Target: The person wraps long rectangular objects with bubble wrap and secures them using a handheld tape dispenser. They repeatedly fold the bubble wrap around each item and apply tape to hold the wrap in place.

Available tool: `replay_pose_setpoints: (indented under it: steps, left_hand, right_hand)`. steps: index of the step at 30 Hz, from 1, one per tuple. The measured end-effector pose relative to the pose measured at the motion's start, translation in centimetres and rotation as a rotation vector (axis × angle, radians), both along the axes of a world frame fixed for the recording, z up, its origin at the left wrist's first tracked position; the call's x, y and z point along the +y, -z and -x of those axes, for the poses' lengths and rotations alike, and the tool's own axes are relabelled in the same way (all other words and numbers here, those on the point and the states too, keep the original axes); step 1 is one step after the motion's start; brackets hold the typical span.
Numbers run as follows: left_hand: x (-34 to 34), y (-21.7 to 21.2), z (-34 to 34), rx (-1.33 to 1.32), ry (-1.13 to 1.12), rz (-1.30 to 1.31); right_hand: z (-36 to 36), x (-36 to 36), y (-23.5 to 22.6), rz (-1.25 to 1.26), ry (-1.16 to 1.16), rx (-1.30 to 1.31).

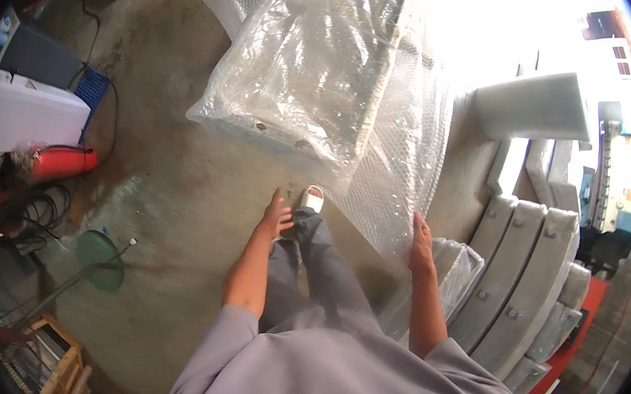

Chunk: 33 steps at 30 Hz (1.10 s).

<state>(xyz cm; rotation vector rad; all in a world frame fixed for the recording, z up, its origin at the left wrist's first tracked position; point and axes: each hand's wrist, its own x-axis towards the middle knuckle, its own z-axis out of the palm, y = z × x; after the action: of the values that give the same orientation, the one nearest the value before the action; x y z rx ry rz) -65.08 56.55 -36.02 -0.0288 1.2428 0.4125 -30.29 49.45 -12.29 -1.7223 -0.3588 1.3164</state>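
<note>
Grey shirt cloth (327, 380) of mine lies nearest, with the wrapped panel (317, 66) beyond it on the floor. Short of the panel's near end, my left hand (279, 215) hangs empty, fingers apart. Rightward of that end, my right hand (420, 244) lies along the bubble wrap (396, 158), fingers together (whether they pinch, I cannot tell), perhaps to steady its loose edge. Clear film (224, 91) encloses the panel, likely against scratches; left of it and nearer me, a wooden crate (63, 375) holds pieces I cannot identify.
</note>
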Motion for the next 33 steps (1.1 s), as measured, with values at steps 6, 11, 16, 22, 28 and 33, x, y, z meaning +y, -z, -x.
replay_pose_setpoints:
  steps: [6, 11, 16, 22, 28, 33]
  left_hand:
    - [7.7, 2.8, -8.8, -0.580, -0.761, -0.313]
    - [4.1, -4.0, -2.2, 0.119, -0.840, -0.345]
    - [1.3, -18.1, 2.1, 0.518, -0.473, -0.597]
    - [5.9, -24.6, 0.8, 0.523, -0.532, -0.702]
    - [6.5, -25.9, 0.1, 0.560, -0.516, -0.712]
    - [5.2, -25.1, 1.7, 0.525, -0.416, -0.617]
  right_hand:
    - [-0.3, -0.9, -4.4, -0.013, -0.132, -0.138]
    - [-3.6, -0.3, -5.3, 0.340, -0.327, -0.363]
    - [-4.5, -0.1, -2.5, 0.333, -0.408, -0.366]
    - [-5.9, 0.8, -5.5, 0.347, -0.467, -0.229]
    - [-6.7, 2.0, -7.5, 0.430, -0.536, -0.222]
    - [-7.6, 1.7, -7.0, 0.463, -0.595, -0.240]
